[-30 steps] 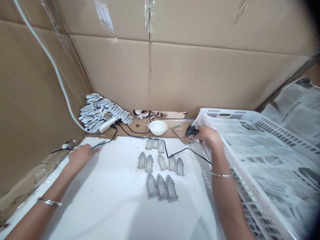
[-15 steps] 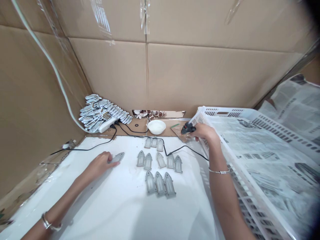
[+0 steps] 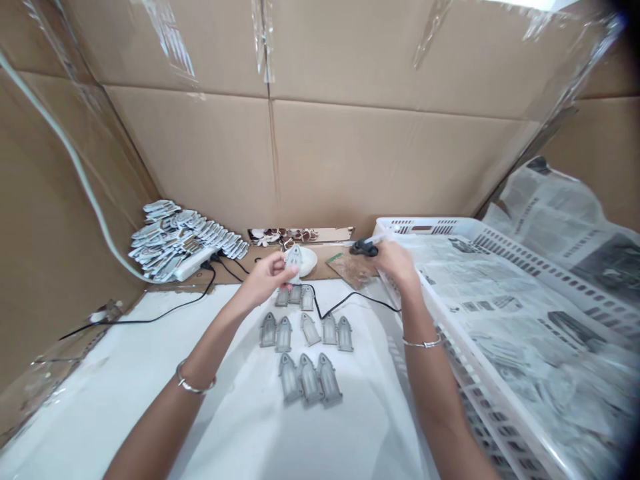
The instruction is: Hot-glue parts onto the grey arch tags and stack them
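Note:
Between the thumb and fingers of my left hand (image 3: 270, 277) is a small grey boat-shaped piece (image 3: 293, 259), raised in front of a white bowl (image 3: 307, 262). My right hand (image 3: 396, 261) is closed around a black glue gun (image 3: 364, 248), its body partly blurred, over a brown patch (image 3: 350, 269) at the basket's near left corner. Several similar grey pieces (image 3: 310, 380) lie in rows on the white table surface (image 3: 225, 413), below both hands. A black cord (image 3: 350, 295) runs across the table behind them.
A pile of white and brown pieces (image 3: 175, 233) stands at the back left beside a white power strip (image 3: 195, 265). On the right is a white plastic basket (image 3: 480, 360) lined with newspaper (image 3: 470, 273). Cardboard walls (image 3: 210, 153) enclose the back and left.
My left hand has lifted the grey piece off the table and carried it right, to the bowl. My right hand still holds the glue gun. The camera view has shifted slightly.

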Motion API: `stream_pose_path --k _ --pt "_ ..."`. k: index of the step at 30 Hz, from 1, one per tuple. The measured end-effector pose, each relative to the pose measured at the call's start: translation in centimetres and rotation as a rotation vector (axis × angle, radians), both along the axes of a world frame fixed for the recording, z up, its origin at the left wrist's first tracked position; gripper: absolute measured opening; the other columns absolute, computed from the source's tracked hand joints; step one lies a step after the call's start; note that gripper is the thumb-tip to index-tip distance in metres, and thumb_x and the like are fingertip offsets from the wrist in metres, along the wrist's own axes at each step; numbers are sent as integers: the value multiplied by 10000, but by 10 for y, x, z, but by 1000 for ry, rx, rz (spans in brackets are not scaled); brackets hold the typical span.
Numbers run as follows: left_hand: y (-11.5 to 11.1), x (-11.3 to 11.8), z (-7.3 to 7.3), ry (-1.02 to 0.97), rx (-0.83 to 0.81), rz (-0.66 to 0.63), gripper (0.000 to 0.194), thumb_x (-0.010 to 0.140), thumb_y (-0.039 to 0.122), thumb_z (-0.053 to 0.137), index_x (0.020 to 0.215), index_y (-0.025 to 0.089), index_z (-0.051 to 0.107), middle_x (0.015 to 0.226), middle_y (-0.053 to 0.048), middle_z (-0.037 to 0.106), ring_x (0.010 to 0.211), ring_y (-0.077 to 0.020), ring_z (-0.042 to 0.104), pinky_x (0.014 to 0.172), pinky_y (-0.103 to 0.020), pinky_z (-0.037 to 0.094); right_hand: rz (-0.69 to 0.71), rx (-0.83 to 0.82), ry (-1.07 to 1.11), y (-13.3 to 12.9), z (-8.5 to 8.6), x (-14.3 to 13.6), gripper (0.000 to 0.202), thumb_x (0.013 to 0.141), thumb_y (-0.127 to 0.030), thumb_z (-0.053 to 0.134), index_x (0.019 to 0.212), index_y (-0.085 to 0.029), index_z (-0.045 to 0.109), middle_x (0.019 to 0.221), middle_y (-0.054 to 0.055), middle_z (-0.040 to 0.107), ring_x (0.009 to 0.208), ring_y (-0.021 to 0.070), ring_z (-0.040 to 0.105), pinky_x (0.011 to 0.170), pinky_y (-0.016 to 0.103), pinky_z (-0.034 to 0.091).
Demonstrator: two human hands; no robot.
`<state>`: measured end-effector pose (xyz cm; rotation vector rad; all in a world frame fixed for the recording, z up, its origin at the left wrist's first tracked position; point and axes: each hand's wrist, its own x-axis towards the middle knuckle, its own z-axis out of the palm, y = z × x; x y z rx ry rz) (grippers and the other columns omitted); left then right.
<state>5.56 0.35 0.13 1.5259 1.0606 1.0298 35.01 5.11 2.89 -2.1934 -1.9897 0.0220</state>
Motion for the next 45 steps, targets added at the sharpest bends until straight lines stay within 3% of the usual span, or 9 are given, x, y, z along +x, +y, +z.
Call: stream_pose_path --k 4,8,15,31,34,37,40,43,45 --pt "9 18 25 -184 81 53 474 716 469 774 1020 171 564 850 -43 685 664 -159 654 593 -255 502 216 225 248 -15 18 -17 384 913 -517 500 884 -197 710 895 83 747 826 229 665 631 250 392" --pt "13 17 26 -203 121 100 462 715 443 777 1022 175 561 861 -54 713 692 -180 690 601 -267 531 349 358 259 -25 27 -35 332 898 -489 535 783 -204 660 793 45 692 726 188 594 629 249 360" --pt "11 12 28 -235 88 61 505 721 416 801 1096 160 581 918 -76 732 736 -200 712 564 -262 557 627 426 264 -32 23 -48 154 851 -284 547 771 -199 646 768 24 640 703 154 532 646 252 334" --pt "7 16 29 -233 112 89 460 722 378 794 1078 158 600 794 -39 694 677 -199 711 489 -242 543 610 582 164 -38 23 -52 217 886 -239 511 714 -196 637 708 41 642 750 176 514 631 266 334" --pt "11 13 26 -220 104 115 404 712 368 785 997 160 587 780 -31 695 666 -182 700 486 -225 513 461 462 137 -30 24 -36 222 871 -330 554 735 -189 659 721 48 656 689 171 535 596 266 323" --pt "17 10 20 -195 78 150 346 682 353 782 868 165 560 744 -27 695 624 -163 678 475 -209 458 226 196 59 -19 19 -14 263 864 -416 569 811 -196 704 790 68 704 696 188 595 573 265 328" --pt "23 6 14 -138 47 190 325 652 347 783 803 169 557 700 -26 694 585 -148 644 502 -218 437 66 -97 -69 -4 8 0 238 800 -419 645 871 -210 733 911 92 745 826 231 665 598 267 370" --pt "29 3 9 -76 45 223 304 629 356 789 770 161 602 683 -30 696 601 -148 629 584 -247 461 1 -398 -120 9 -5 3 191 740 -367 709 777 -182 733 826 98 750 788 229 689 607 278 418" --pt "32 1 6 -44 89 239 285 634 377 778 740 152 640 709 -38 703 647 -156 631 635 -261 466 -44 -491 -127 14 -11 3 115 733 -278 693 744 -170 729 746 86 742 721 213 689 603 281 434"
